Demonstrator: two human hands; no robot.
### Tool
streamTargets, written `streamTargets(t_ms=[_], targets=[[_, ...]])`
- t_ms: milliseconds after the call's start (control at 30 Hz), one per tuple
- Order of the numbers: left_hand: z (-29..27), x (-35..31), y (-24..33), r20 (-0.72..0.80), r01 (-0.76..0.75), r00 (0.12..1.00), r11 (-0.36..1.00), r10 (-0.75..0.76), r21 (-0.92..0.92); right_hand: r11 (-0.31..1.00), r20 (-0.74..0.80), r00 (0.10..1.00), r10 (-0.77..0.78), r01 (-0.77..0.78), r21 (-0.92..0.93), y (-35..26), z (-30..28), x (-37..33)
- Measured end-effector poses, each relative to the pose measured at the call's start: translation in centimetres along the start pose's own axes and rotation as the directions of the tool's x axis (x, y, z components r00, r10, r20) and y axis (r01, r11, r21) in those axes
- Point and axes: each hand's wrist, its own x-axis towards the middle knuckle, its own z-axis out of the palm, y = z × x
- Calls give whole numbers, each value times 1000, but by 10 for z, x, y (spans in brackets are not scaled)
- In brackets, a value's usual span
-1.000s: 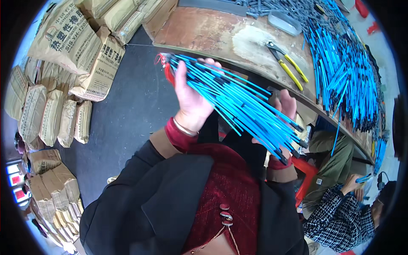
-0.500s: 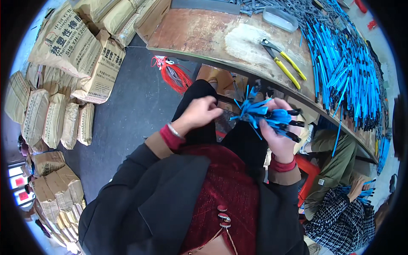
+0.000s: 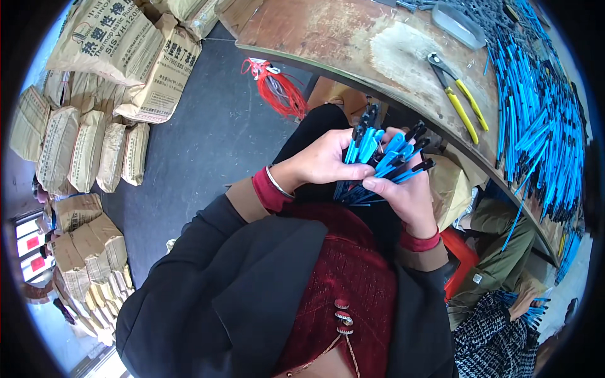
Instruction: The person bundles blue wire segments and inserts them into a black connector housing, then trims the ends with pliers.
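Note:
A bundle of thin blue sticks with black ends is held between both hands above my lap. My left hand wraps the bundle's left side, its thumb pressed across the front. Around the right side closes my right hand, its thumb tip close to the left thumb. The black ends point up and to the right, fanned unevenly. Lower parts of the sticks are partly hidden behind the hands. What exactly the sticks are cannot be made out.
The wooden table carries yellow-handled pliers, a clear plastic tray and a large pile of blue sticks. Red strands hang at its edge. Paper sacks are stacked left. A co-worker's green-trousered leg is at right.
My left hand has moved right and up to grip the bundle, which it was apart from before. The bundle now stands more upright between both hands. The view has shifted slightly.

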Motion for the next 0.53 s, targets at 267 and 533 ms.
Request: streamTargets(t_ms=[267, 533], targets=[[-8, -6, -7, 41, -130, 991, 992, 130, -10, 650, 7, 995, -99, 59, 758, 49, -30, 13], [0, -4, 3, -158, 41, 987, 992, -22, 122, 958, 321, 944, 70, -153, 241, 60, -17, -2]])
